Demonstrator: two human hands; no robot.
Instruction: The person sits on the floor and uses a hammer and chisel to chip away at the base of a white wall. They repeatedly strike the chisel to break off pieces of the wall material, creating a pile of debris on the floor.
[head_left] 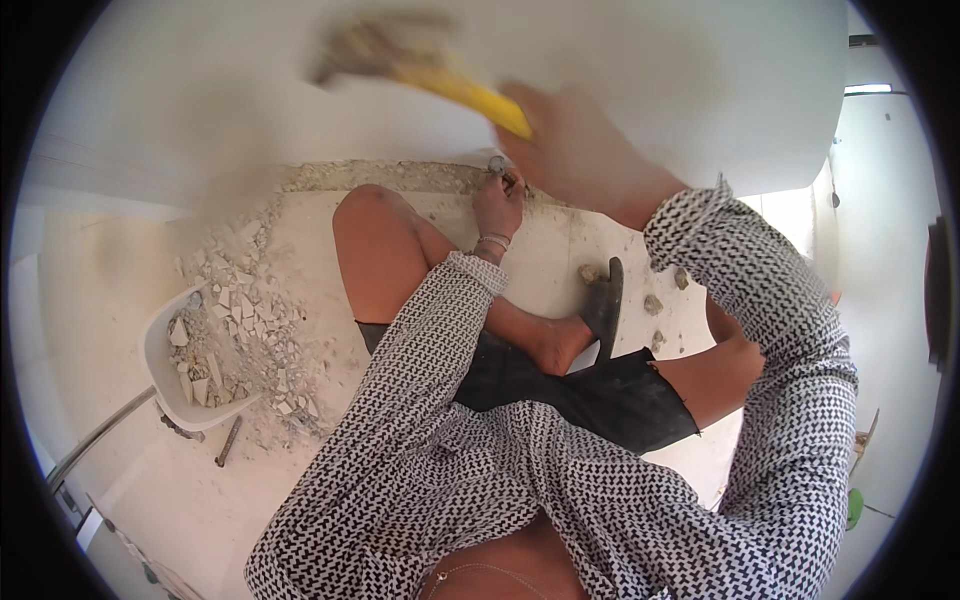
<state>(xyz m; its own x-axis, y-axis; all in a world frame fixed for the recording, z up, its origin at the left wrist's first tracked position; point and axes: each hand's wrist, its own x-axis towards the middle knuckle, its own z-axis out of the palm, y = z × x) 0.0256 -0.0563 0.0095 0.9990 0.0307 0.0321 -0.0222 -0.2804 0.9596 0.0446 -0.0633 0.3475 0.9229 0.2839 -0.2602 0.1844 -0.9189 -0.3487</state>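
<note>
My right hand [565, 145] is raised in front of the white wall and closed around the yellow handle of a hammer [465, 95]. The hammer's head is blurred by motion and points to the left. Lower down, my left hand [497, 208] is closed on a chisel [497, 163], whose round grey end shows above the fist. Its tip is hidden. This hand rests at a rough, broken strip [390, 178] along the foot of the wall. The hammer head is up and left of the chisel, apart from it.
Broken tile and rubble [250, 310] lie on the floor at the left. A white plastic tub [160, 345] holds more fragments, with a rusty metal bar [229, 442] near it. Several loose lumps [653, 304] lie right of my sandaled foot [565, 345].
</note>
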